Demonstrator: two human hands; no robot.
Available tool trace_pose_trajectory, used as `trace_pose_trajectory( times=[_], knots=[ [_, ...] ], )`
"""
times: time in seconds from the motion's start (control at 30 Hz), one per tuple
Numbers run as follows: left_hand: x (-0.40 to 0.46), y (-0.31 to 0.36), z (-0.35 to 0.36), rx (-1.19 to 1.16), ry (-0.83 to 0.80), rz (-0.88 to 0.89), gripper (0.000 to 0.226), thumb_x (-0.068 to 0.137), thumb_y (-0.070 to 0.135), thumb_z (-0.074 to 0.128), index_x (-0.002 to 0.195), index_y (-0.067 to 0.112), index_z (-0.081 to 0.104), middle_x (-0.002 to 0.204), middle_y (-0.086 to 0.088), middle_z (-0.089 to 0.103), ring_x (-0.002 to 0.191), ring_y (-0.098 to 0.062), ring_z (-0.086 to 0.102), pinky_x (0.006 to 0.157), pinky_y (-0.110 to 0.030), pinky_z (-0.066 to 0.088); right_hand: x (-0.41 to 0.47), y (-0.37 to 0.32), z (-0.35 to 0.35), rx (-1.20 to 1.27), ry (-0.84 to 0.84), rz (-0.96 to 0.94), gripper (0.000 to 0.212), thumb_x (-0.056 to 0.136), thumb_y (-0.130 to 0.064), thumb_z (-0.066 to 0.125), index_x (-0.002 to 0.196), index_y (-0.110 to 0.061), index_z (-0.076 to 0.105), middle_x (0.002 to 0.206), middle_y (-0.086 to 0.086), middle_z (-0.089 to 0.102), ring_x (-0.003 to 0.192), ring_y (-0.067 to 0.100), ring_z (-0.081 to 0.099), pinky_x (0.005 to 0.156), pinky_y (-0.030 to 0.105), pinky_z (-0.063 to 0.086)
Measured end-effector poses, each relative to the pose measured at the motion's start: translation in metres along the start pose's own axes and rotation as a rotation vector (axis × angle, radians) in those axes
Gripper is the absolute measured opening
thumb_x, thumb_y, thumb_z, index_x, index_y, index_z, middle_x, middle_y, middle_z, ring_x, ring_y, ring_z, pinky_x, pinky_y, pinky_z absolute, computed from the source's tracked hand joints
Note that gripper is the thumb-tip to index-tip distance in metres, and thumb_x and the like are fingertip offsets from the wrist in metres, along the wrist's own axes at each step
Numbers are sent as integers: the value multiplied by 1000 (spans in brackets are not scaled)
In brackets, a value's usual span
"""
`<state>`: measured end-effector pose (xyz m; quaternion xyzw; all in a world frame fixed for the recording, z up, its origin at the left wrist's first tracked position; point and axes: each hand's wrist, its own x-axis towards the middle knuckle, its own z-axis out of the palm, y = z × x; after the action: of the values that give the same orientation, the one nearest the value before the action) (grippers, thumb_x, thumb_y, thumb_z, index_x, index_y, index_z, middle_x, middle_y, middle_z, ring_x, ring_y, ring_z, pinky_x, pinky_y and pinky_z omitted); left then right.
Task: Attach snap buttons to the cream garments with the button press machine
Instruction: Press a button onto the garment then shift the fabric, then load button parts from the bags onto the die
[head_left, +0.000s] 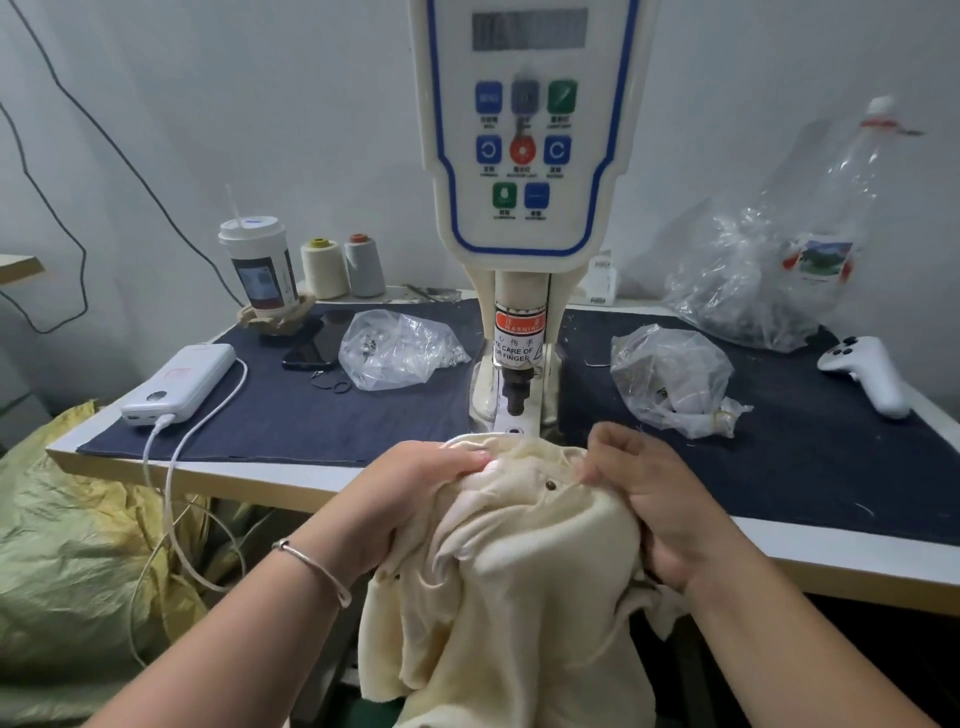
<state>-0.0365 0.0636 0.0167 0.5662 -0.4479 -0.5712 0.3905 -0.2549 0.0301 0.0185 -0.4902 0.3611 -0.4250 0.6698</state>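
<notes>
both hands are bunching the cream garment (519, 545) at the tabletop (291, 475) edge: the left hand (410, 493) is clutching a fold in a closed grip, the right hand (649, 499) is pinching fabric beside a dark snap (549, 485). just beyond, the button press machine (519, 374) is waiting. fingertips this near the punch are risking a crush, and bunched layers are risking a snap through both.

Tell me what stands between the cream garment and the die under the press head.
Nothing visible does. Both hands, left hand and right hand, grip the cream garment just before the lower die, which lies bare under the press head.
</notes>
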Motion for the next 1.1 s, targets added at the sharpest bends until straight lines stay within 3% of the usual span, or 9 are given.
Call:
trace_pose_trajectory(
  times=[0.1, 0.17, 0.3, 0.43, 0.5, 0.63, 0.8, 0.97, 1.1],
  knots=[
    [-18, 4, -7, 37, -204, 103, 47, 83, 44, 76, 107, 4, 76, 107, -20, 74, 91, -27, 72, 76, -33, 60, -22, -22, -6, -34, -64, -195, 33, 61, 4, 65, 55, -20, 43, 54, 0, 34, 47, 10, 31, 40, 20, 26],
    [-31, 14, -12, 166, -309, 141, 60, 77, 59, 79, 102, 4, 76, 97, -13, 75, 82, -20, 71, 70, -27, 58, -33, -36, -9, -143, -109, -273, 31, 57, 1, 64, 55, -21, 42, 57, 4, 28, 52, 18, 19, 47, 31, 16],
    [-52, 36, -18, 490, -461, 72, 80, 54, 59, 92, 103, 0, 70, 100, -12, 76, 86, -21, 72, 77, -29, 56, -48, -52, -13, -213, -125, -308, 29, 49, -10, 67, 56, -22, 42, 57, 3, 25, 57, 26, 13, 51, 39, 10],
    [-61, 40, -15, 788, -501, -10, 54, 55, 30, 93, 103, 18, 69, 104, -3, 78, 98, -23, 74, 88, -36, 58, -50, -47, -21, -280, -78, -261, 30, 53, -3, 64, 52, -22, 41, 51, -2, 30, 47, 11, 24, 43, 22, 18],
    [-59, 40, -12, 881, -467, -4, 35, 57, 31, 91, 87, 29, 73, 92, 5, 78, 85, -13, 74, 82, -30, 57, -48, -46, -24, -238, -45, -224, 30, 54, 1, 60, 51, -21, 40, 48, -4, 33, 43, 7, 30, 40, 18, 25],
    [-54, 46, -7, 621, -521, 35, 17, 65, 11, 83, 78, 19, 75, 84, -3, 77, 74, -13, 71, 72, -23, 56, -41, -52, -33, -176, 25, -133, 28, 55, -1, 57, 47, -21, 40, 49, -4, 38, 45, 8, 33, 42, 19, 27],
    [-44, 37, 4, 164, -664, 43, 21, 60, 1, 68, 79, 11, 69, 80, -3, 69, 74, -16, 68, 74, -27, 56, -27, -66, -49, -174, 129, -50, 46, 81, 5, 47, 42, -20, 42, 51, -4, 46, 40, 7, 36, 39, 19, 28],
    [-38, 25, 7, 121, -660, -26, 52, 61, 0, 69, 113, -5, 64, 105, -17, 68, 91, -25, 69, 80, -32, 58, -20, -66, -66, -196, 162, 50, 41, 79, 1, 53, 42, -18, 48, 51, 0, 45, 38, 11, 39, 40, 19, 32],
    [-36, 21, 0, 446, -640, -71, 13, 66, 13, 82, 76, 18, 77, 80, 3, 76, 71, -9, 70, 69, -23, 56, -21, -52, -67, -490, -43, 140, 19, 52, -3, 64, 53, -19, 53, 55, -1, 47, 46, 10, 45, 43, 20, 34]
  ],
)
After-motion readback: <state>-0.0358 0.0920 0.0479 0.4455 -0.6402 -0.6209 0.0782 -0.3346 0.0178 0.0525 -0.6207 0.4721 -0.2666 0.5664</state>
